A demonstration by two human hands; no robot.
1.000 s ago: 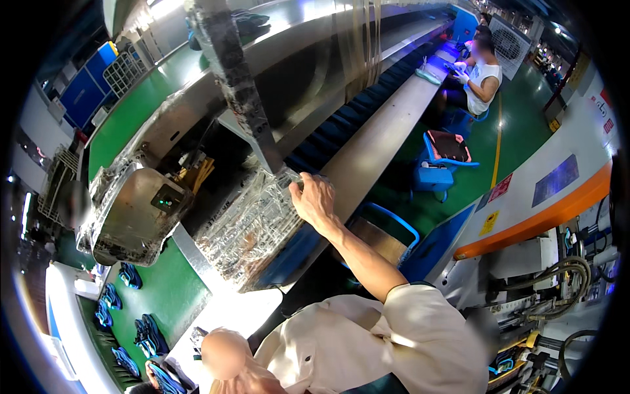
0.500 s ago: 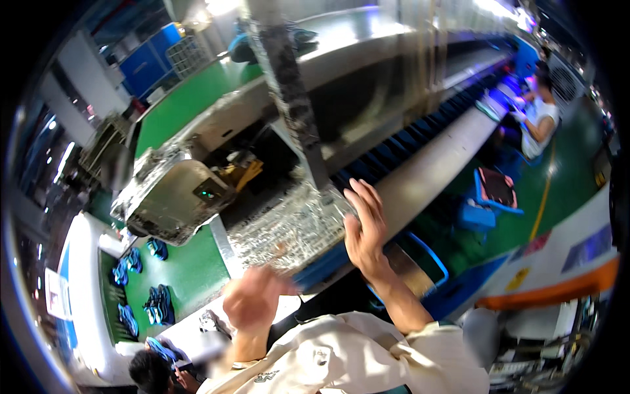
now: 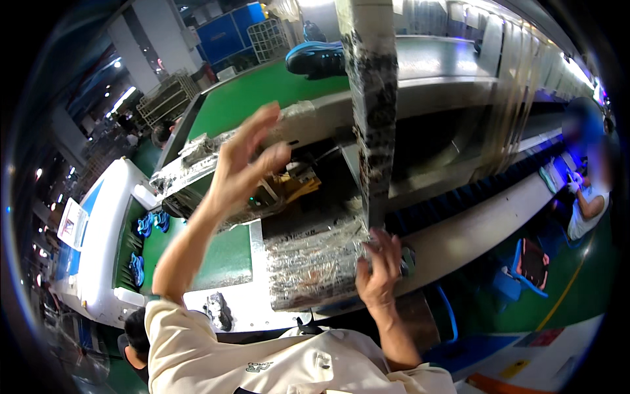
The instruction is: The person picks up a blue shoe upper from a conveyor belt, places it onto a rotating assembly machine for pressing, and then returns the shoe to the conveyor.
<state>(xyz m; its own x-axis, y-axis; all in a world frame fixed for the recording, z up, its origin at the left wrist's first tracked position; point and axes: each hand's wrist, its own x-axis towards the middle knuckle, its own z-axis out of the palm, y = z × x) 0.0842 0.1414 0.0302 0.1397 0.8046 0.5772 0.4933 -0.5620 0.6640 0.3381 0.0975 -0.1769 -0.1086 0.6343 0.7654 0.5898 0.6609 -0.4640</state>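
My right hand [image 3: 379, 270] rests with spread fingers on the right edge of a plate covered in crinkled plastic wrap [image 3: 315, 266], at the foot of a wrapped upright post [image 3: 374, 111]. My left hand [image 3: 246, 161] is raised in the air, fingers apart and holding nothing, in front of a machine head wrapped in plastic film [image 3: 197, 171]. Behind the post runs a long grey machine housing [image 3: 446, 85].
A dark conveyor belt [image 3: 472, 194] runs away to the right, where a seated person [image 3: 590, 197] works. Blue shoe parts [image 3: 141, 226] lie on a green belt at the left. A person's head [image 3: 138, 338] is at the lower left. A blue bin [image 3: 518, 276] stands on the green floor.
My left arm has swung up from low near my chest to head height in front of the wrapped machine head. My right hand stays on the wrapped plate's edge.
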